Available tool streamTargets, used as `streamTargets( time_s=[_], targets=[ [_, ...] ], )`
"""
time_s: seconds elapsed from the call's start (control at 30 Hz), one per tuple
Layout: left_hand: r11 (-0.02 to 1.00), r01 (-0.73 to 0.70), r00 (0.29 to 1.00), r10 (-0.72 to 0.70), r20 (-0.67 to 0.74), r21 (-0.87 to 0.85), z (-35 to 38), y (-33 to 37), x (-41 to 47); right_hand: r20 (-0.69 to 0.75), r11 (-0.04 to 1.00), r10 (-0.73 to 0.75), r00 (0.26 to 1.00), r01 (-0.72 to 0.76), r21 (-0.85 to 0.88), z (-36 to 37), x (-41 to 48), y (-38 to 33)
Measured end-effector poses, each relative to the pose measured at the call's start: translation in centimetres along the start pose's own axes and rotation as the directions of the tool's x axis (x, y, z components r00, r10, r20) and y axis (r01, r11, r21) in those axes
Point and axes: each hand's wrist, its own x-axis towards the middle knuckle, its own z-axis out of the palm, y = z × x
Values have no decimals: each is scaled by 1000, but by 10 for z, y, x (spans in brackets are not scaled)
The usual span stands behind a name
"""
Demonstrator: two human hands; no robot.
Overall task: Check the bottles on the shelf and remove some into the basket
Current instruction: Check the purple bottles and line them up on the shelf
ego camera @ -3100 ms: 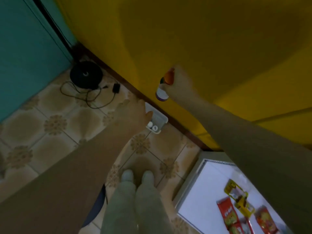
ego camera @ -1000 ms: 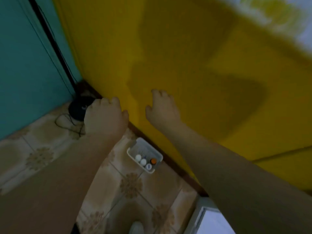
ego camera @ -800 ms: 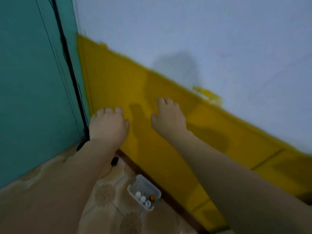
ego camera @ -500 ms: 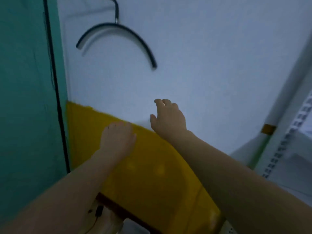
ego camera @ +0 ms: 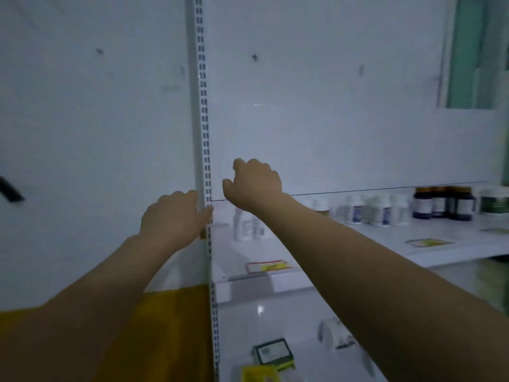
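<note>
Fingers (ego camera: 257, 166) loosely curled on the right hand (ego camera: 256, 186), nothing in them, the hand up in front of the white back panel (ego camera: 344, 133) just above the far edge of the shelf (ego camera: 344, 244). Right under that wrist, two white bottles (ego camera: 243, 226) stand upright and close together at the shelf's left end, partly covered by the forearm. Further right along the back of the same shelf there's a tight group of blue-labelled bottles (ego camera: 381, 210), pale and upright, and beyond them three dark bottles (ego camera: 440, 202) side by side. Past those, at the right edge, a green container (ego camera: 493, 201), too blurred to make out.

Over to the left hand (ego camera: 173, 219): back of the hand towards us, fingers bent loosely away, gripping nothing that shows. Its thumb tip sits over the slotted upright (ego camera: 202, 106) at the shelf's left side, though whether it actually touches I cannot tell.

On the shelf's near edge, a red and yellow price tag (ego camera: 268, 266), with a second tag (ego camera: 428, 242) lying further right. Below, the lower shelf (ego camera: 275, 307) carries a green-edged box (ego camera: 272, 351), a yellow pack (ego camera: 257, 373) just in front of it, and a small white item (ego camera: 334, 333), blurred. Near left, a yellow wall band (ego camera: 176, 326) runs under the white wall
</note>
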Motion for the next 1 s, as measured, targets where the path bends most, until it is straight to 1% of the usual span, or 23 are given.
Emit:
streamTargets(
  time_s=[0.07,0.23,0.37,0.47,0.53,0.67,0.87,1.0],
  targets=[
    [997,-63,998,64,10,-50,3,60,3,13,995,85,996,-85,-47,-25,-20,62],
    [972,-188,974,203,104,-142,30,209,-1,54,945,272,961,-257,-201,-87,-76,214],
    [912,-327,921,367,134,-249,48,316,-12,127,888,404,906,-355,-293,-126,-112,312],
    [874,-388,883,444,154,-294,59,382,-11,177,856,481,859,-415,-309,-140,-128,369],
    [862,-402,872,463,158,-308,66,418,-3,182,840,514,838,-449,-305,-141,-133,404],
    [834,-437,852,504,141,-337,84,474,17,145,805,562,814,-498,-324,-133,-135,466],
    [802,-480,815,558,156,-355,118,534,55,123,754,622,773,-550,-359,-128,-126,546],
    [806,-487,812,560,166,-337,140,568,81,116,751,624,773,-552,-363,-128,-107,590]
  ],
)
